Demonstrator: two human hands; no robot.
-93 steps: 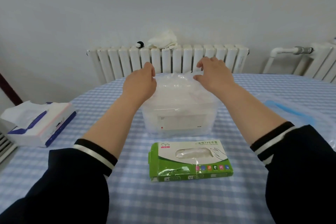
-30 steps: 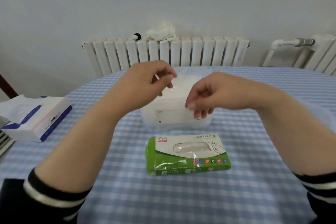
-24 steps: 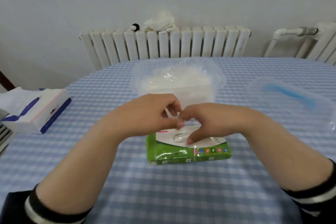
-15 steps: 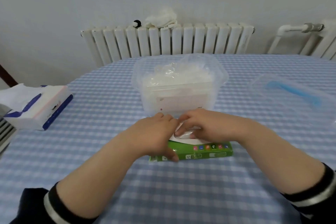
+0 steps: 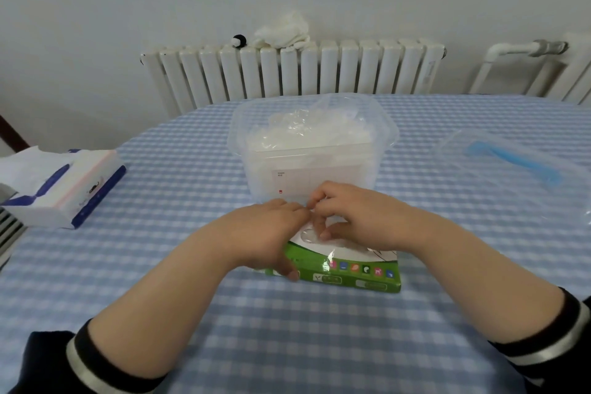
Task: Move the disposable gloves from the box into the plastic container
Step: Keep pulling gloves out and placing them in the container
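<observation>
A green and white glove box (image 5: 361, 275) lies flat on the checked table, just in front of the clear plastic container (image 5: 387, 125). Crumpled clear disposable gloves (image 5: 297, 131) fill the container's upper part. My left hand (image 5: 265, 233) grips the box's left end, thumb down on its front face. My right hand (image 5: 361, 217) is over the oval opening on top of the box, thumb and curled fingers pinching the clear glove plastic there. Both hands hide most of the box top.
The container's clear lid with a blue handle (image 5: 511, 163) lies at the right. A tissue pack (image 5: 64, 189) sits at the left edge of the blue checked table (image 5: 287, 345). A white radiator (image 5: 287, 73) with a cloth (image 5: 284, 32) on it stands behind.
Both hands left the container, where they pressed gloves in, and came down onto the green box. The left hand now holds its end; the right hand's fingers have closed at the opening.
</observation>
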